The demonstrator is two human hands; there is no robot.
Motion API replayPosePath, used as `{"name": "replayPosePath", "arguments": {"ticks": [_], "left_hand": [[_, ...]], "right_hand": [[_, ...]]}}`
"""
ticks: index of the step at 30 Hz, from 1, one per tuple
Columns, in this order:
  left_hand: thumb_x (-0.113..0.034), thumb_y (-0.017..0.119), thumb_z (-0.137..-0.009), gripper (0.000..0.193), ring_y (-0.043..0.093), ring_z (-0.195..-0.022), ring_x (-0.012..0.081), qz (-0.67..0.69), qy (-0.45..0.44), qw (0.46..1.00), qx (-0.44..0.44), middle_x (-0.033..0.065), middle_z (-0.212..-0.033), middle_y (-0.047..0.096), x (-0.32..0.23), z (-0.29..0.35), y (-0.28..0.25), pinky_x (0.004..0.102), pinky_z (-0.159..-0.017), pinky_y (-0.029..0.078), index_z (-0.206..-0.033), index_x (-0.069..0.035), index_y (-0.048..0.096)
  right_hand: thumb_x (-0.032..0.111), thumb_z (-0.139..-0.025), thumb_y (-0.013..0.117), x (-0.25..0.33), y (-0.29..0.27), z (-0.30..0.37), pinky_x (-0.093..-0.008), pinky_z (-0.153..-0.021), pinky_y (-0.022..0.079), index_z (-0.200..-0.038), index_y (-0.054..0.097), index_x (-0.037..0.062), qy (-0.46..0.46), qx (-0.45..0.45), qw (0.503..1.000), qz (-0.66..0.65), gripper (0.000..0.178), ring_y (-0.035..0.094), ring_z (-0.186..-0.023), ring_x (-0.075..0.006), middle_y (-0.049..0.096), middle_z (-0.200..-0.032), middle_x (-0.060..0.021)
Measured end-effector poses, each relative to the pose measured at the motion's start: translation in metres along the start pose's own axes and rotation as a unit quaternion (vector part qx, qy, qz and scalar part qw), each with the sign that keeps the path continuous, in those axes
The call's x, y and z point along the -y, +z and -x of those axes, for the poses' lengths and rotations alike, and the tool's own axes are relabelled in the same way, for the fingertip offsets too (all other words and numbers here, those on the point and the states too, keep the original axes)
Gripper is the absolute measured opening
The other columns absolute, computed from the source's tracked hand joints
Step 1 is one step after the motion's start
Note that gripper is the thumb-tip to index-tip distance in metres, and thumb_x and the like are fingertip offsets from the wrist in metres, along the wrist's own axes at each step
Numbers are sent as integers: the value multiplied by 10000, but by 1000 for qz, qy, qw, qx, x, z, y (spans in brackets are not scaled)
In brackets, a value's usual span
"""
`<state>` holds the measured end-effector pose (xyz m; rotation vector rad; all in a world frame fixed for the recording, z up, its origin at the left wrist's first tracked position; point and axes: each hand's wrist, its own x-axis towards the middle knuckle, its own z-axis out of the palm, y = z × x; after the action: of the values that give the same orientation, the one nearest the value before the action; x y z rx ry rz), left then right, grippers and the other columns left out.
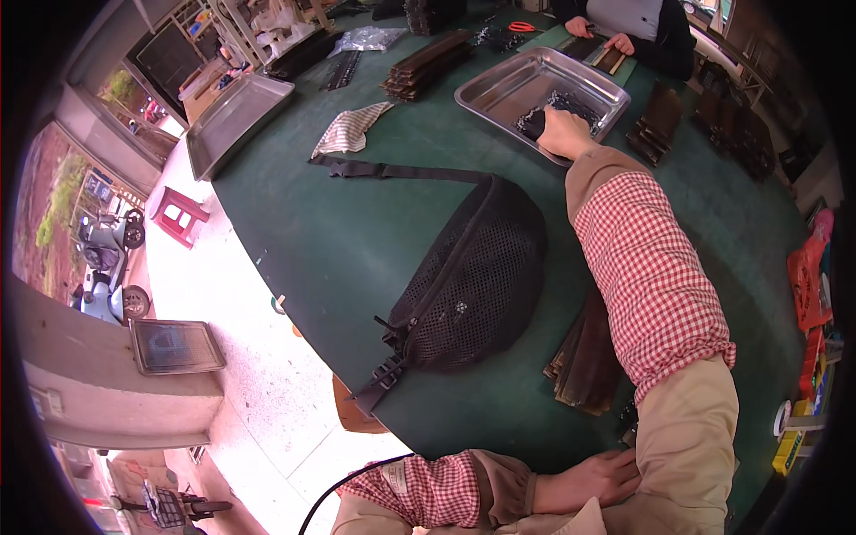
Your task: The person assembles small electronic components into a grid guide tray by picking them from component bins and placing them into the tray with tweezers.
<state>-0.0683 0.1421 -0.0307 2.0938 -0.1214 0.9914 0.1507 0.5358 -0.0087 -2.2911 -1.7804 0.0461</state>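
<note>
My right hand (567,134) reaches into a shiny metal tray (473,92) at the far side of the green table. Its fingers are closed by a black bundle (532,123), and what they grip is not clear. Small black pieces (575,105) lie in the tray beside it. Low in the picture, my left hand (593,481) rests near the table's front edge. My right arm covers its fingertips, so its grip does not show. A stack of dark brown strips (588,357) lies just beyond the left hand.
A black mesh waist bag (481,276) lies mid-table, its strap stretching toward a striped cloth (350,129). More brown strip stacks (428,67) stand farther back, near red-handled scissors (522,27). Across the table a person's hands (617,43) work on strips. An empty-looking metal tray (236,120) sits far left.
</note>
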Motion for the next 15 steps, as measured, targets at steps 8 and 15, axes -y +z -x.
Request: {"name": "replayPosePath", "arguments": {"ticks": [8,15], "left_hand": [[-144,560,-687,191,514,-820,246,-35,4,999,-9,108,-811,495,0,-2,-3,317,-678,476,-800,1,509],[-145,561,-699,192,508,-817,239,-31,-3,1000,7,106,-816,493,1,-2,-3,314,-675,473,-813,-3,503]], "right_hand": [[238,-625,686,-6,-26,-3,-462,-901,478,-1212,542,26,-3,-31,999,-29,640,598,-1044,-420,633,-1088,-264],[240,-622,682,-11,-31,-8,-457,-896,472,-1273,510,26,5,-21,998,-51,707,601,-1042,-413,623,-1101,-275]]}}
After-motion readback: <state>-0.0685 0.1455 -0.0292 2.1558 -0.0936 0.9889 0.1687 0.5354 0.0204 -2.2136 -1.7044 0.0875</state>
